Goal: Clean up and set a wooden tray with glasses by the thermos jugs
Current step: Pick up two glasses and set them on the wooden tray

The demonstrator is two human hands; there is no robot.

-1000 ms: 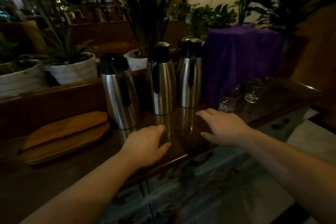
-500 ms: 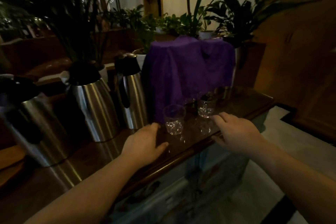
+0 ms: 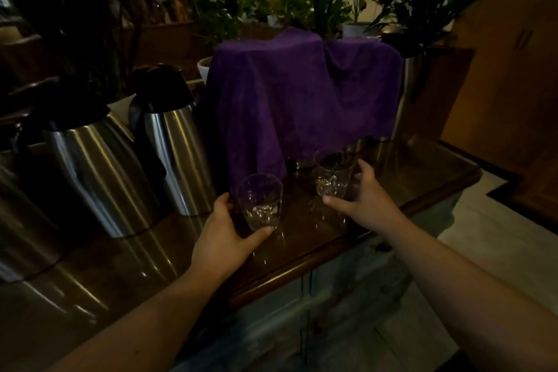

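Note:
Two clear cut glasses stand on the dark wooden counter (image 3: 422, 178). My left hand (image 3: 223, 238) wraps the near glass (image 3: 260, 201), thumb under its base and fingers behind its left side. My right hand (image 3: 367, 199) curls around the farther glass (image 3: 332, 174), thumb in front, fingers behind. Two steel thermos jugs with black tops stand to the left, one (image 3: 178, 145) beside the near glass and one (image 3: 96, 172) farther left. The wooden tray is out of view.
A purple cloth (image 3: 302, 100) drapes over something tall just behind the glasses. Potted plants (image 3: 347, 6) line the back. A third steel jug's edge (image 3: 18, 238) shows at far left. The counter's front edge runs just below my hands; tiled floor lies to the right.
The view swung right, away from the wooden tray. Both hands moved forward from the counter edge and closed around the two glasses.

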